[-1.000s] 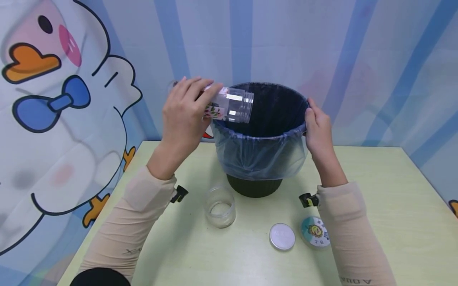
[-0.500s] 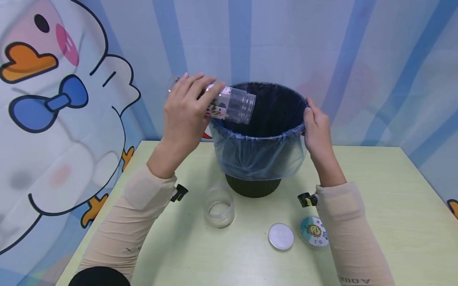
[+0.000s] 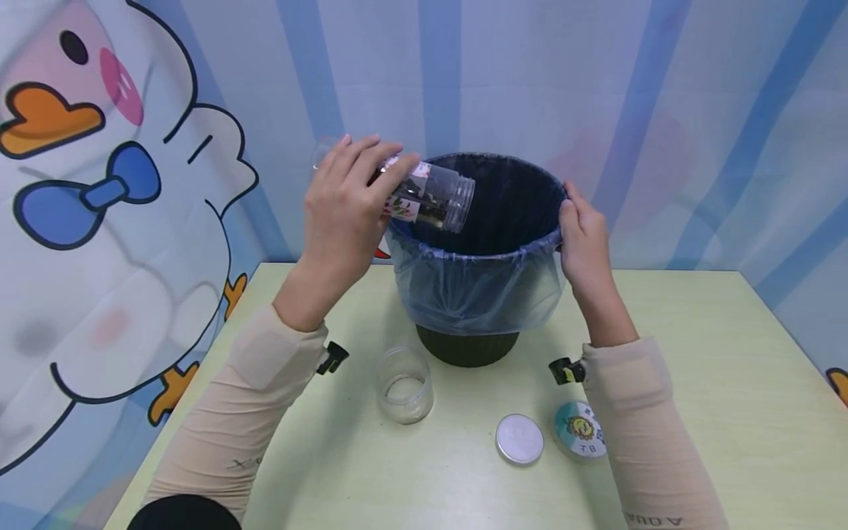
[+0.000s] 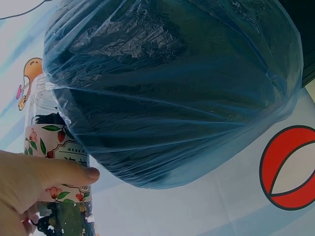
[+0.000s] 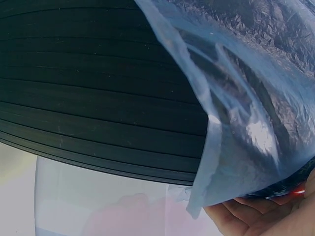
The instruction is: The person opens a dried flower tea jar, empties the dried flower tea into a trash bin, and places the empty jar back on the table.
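My left hand (image 3: pixel 346 210) grips a clear plastic jar (image 3: pixel 440 190) with a floral label, tipped so its uncapped mouth points down over a bin's opening. Dark pieces lie inside it, some close to the neck; the left wrist view shows the thumb across the label (image 4: pixel 47 135) and more dark contents. The black bin (image 3: pixel 467 347) leans on its base and wears a translucent blue bag (image 3: pixel 480 294) folded over its rim. At the bin's right rim, my right hand (image 3: pixel 587 239) holds on with thumb and fingers; its fingertips are mostly hidden behind the rim.
On the pale table (image 3: pixel 715 383), an open clear jar (image 3: pixel 405 390) stands in front of the bin. Right of it lie a silvery lid (image 3: pixel 520 439) and a round teal-and-white lidded item (image 3: pixel 579 429), partly behind the right sleeve. A printed curtain (image 3: pixel 517 73) hangs behind.
Dark pieces have slid toward the jar's neck, which was clear before. The jar tips slightly more mouth-down. The right hand keeps its hold on the bin rim.
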`<state>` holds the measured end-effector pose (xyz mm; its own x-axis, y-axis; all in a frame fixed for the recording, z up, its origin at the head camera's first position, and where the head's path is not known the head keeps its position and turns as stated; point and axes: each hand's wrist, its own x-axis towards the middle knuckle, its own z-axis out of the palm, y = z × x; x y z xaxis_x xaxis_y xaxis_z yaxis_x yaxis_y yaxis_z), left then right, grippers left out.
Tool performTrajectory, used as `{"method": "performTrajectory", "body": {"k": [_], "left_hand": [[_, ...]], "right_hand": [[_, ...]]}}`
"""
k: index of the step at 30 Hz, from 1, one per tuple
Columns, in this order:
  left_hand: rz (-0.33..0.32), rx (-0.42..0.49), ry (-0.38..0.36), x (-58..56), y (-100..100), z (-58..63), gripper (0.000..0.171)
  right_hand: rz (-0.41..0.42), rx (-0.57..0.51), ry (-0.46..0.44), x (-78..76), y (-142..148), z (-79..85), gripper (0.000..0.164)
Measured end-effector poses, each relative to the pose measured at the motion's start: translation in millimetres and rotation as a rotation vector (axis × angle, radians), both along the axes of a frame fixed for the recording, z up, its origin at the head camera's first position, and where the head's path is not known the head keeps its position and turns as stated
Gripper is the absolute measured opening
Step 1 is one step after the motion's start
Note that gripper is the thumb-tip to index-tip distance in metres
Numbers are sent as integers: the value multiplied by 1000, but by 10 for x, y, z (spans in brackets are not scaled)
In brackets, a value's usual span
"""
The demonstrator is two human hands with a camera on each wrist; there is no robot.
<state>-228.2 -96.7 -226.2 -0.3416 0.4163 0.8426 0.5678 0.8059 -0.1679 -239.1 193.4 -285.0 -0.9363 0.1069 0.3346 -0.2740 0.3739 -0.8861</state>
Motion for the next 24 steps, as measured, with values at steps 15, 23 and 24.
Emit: {"method": "performTrajectory", "body": {"k": [15, 23, 24], "left_hand": [[-29, -33, 72, -32, 41, 30, 35], [0, -73, 72, -39, 44, 32, 36], [1, -76, 72, -40, 44, 31, 37]], "right_hand": [[6, -10, 4, 35, -15, 18, 51], [11, -16, -2, 37, -19, 20, 52], [12, -15, 1, 37, -19, 20, 52]]}}
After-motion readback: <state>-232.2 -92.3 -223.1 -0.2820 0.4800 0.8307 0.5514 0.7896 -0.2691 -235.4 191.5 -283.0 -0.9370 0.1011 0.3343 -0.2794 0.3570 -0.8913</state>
